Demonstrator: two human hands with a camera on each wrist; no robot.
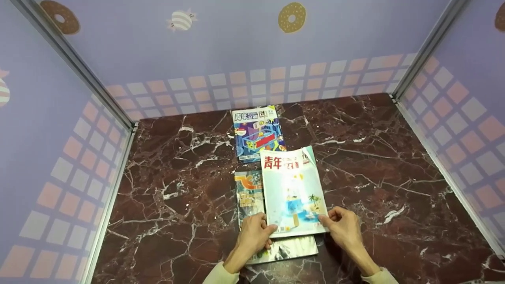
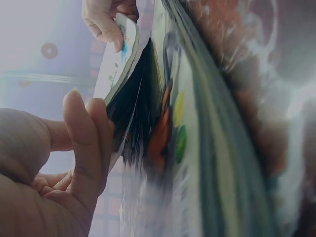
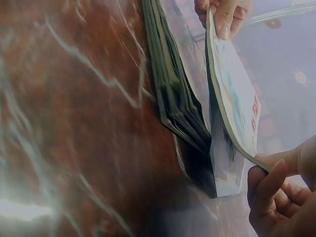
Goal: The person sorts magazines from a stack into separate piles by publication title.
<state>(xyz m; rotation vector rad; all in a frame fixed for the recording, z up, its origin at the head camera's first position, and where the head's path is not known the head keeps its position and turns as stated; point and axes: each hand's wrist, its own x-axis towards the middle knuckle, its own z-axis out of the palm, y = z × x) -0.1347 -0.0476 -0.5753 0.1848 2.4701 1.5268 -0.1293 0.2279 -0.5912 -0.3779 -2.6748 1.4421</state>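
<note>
In the head view a pale blue magazine [image 1: 292, 197] with red title characters is held by its near corners, tilted over other magazines. My left hand [image 1: 252, 236] pinches its near left corner, and my right hand [image 1: 345, 228] pinches the near right one between thumb and fingers. Beneath lies a stack of magazines [image 1: 248, 193], partly covered; its page edges [image 2: 217, 128] show thick in the left wrist view. A gap between the held magazine and the stack appears in both wrist views. Past them rests a purple-blue magazine [image 1: 258, 138], its near edge partly overlapped in view.
Everything sits on a dark red marbled tabletop [image 1: 177, 213] with white veins. Lilac panels with pink and white squares stand around it: a back wall [image 1: 236, 43], a left wall [image 1: 43, 157] and a right wall [image 1: 469, 98], joined by metal posts.
</note>
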